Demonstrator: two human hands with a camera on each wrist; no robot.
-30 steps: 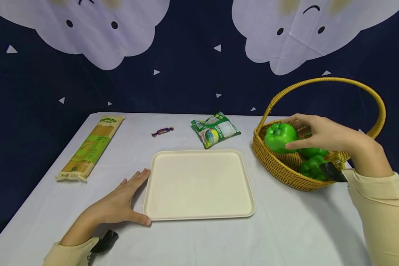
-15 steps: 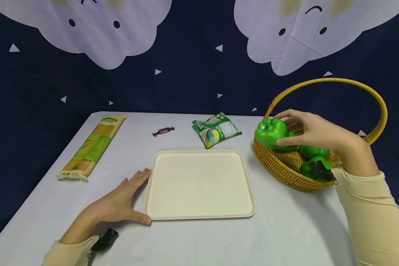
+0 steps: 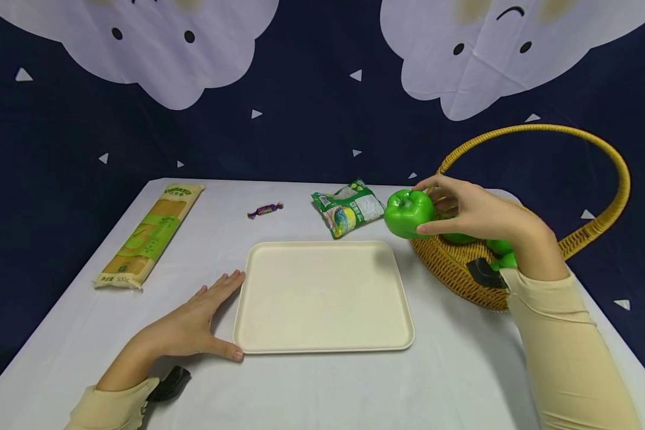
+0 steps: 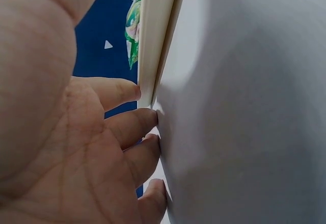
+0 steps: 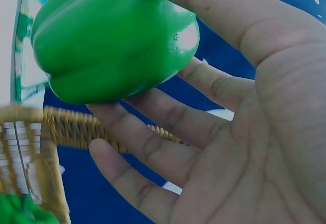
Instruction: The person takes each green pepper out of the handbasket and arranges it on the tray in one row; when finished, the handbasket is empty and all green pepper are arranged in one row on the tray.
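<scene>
A glossy green bell pepper (image 3: 408, 214) is held in the air by my right hand (image 3: 470, 209), between the basket's left rim and the tray. The right wrist view shows thumb and fingertips gripping the pepper (image 5: 112, 40), its stem end turned away. My left hand (image 3: 188, 325) lies spread at the left edge of a cream rectangular tray (image 3: 322, 298), thumb at the near corner. In the left wrist view, fingertips of the left hand (image 4: 81, 147) touch the tray edge (image 4: 153, 35) and the white cloth. More green peppers (image 3: 498, 246) sit in the wicker basket (image 3: 451, 275), partly hidden by the right arm.
Behind the tray lies a green snack bag (image 3: 349, 209), with a small purple wrapped candy (image 3: 266, 210) to its left. A long yellow-green noodle packet (image 3: 150, 236) rests at the far left. The basket's tall handle (image 3: 615, 161) arches beyond the right arm.
My right hand has carried the green pepper leftward, out over the basket's left rim toward the tray. The left hand and the tray have stayed in place.
</scene>
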